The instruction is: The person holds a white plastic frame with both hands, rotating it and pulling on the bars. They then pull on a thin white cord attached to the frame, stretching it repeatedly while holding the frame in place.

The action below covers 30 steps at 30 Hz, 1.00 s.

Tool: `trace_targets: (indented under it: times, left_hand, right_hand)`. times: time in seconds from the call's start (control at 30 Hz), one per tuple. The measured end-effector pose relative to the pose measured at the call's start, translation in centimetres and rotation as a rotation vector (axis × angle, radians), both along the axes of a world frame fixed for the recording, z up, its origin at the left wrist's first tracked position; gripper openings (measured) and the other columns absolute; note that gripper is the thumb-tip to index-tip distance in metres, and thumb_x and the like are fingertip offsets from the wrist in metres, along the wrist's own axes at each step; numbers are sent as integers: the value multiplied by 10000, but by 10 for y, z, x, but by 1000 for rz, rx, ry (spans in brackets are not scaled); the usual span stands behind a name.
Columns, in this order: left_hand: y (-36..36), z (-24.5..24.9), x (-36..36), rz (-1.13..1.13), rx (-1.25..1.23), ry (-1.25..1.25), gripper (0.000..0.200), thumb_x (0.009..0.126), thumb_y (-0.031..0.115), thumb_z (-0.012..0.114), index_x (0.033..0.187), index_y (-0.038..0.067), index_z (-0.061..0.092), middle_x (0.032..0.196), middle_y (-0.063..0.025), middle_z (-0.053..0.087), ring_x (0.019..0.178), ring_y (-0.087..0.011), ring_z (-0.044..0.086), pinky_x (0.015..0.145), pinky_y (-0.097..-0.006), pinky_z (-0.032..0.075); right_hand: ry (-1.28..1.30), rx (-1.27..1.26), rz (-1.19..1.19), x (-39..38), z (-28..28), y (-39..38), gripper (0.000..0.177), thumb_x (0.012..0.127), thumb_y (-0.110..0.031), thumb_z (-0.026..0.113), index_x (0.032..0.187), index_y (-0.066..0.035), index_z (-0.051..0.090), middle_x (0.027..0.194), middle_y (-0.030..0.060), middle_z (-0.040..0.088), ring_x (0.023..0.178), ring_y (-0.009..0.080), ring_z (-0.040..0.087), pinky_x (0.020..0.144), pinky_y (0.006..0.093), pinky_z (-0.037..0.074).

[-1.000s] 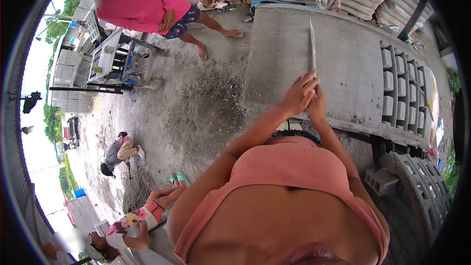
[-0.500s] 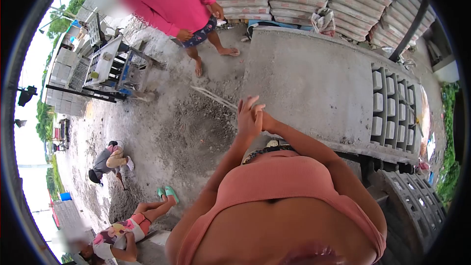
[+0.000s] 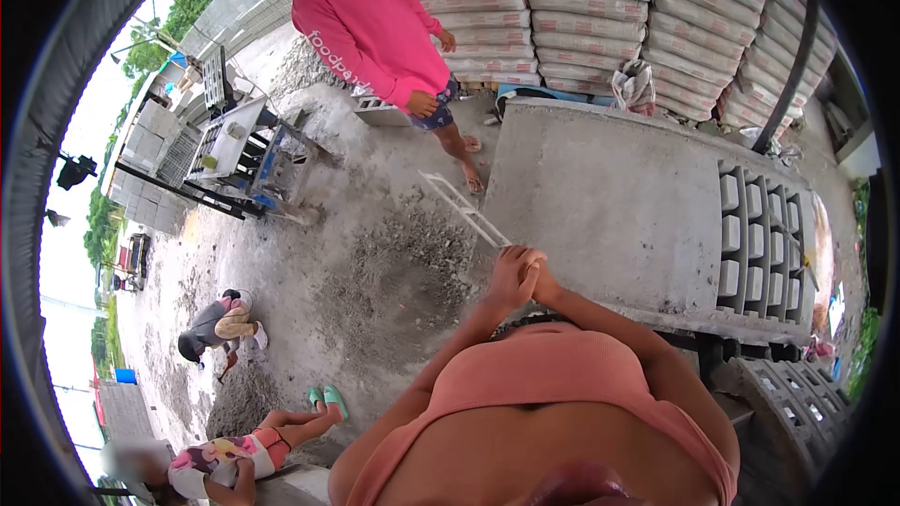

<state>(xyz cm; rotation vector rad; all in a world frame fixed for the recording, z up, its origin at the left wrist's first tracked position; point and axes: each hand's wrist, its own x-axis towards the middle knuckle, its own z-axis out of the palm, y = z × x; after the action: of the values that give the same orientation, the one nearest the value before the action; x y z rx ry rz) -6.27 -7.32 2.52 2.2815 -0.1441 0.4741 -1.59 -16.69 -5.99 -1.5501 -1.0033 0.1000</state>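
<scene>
Dusty ground is being viewed from above in an open yard, with one raised concrete slab lying ahead. One strip, thin, pale and ladder-like, is being gripped at its near end by two hands. The left hand and the right hand are being pressed together, with the fingers curled tight around it and no gap being left between them. From the fingers the strip is being held out forward and to the left, over the ground just off the slab's near left corner, and it is ending near the feet of a person in pink. Three other people are being counted: the person in pink standing, one crouching person at the left, and one seated person partly cut off at the lower left. One pair of green sandals is lying near the seated person, and one machine is standing at the left. Hollow blocks are being kept in rows on the slab's right part, and their number is proving hard to count. Sacks are being stacked in several piles behind, cut off at the top. The strip's near end is being hidden inside the hands, so each hand's share of the hold cannot be made out.
</scene>
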Motion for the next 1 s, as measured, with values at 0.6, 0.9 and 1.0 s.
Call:
trace_targets:
  times: [0.6,0.9,1.0]
  left_hand:
    - [-66,-17,48,-464,-113,13,330,880,286,384,863,33,594,807,-150,580,807,-330,529,809,-425,379]
    - [-63,-15,44,-471,-131,6,362,903,310,349,856,37,582,806,-140,582,798,-321,528,812,-419,371]
    - [-61,-10,43,-480,-144,-1,369,905,323,341,869,40,575,801,-136,578,787,-320,523,816,-404,362]
  right_hand:
    - [281,-27,-231,10,1,-86,207,708,-124,591,897,-40,595,867,125,607,796,279,572,698,402,463]
    - [578,92,-174,9,-19,-87,334,748,-125,612,1058,-13,554,968,151,585,865,291,560,738,397,458]
    - [88,-280,-230,1,10,-86,209,778,-63,572,972,-4,525,974,147,568,848,315,555,725,411,443]
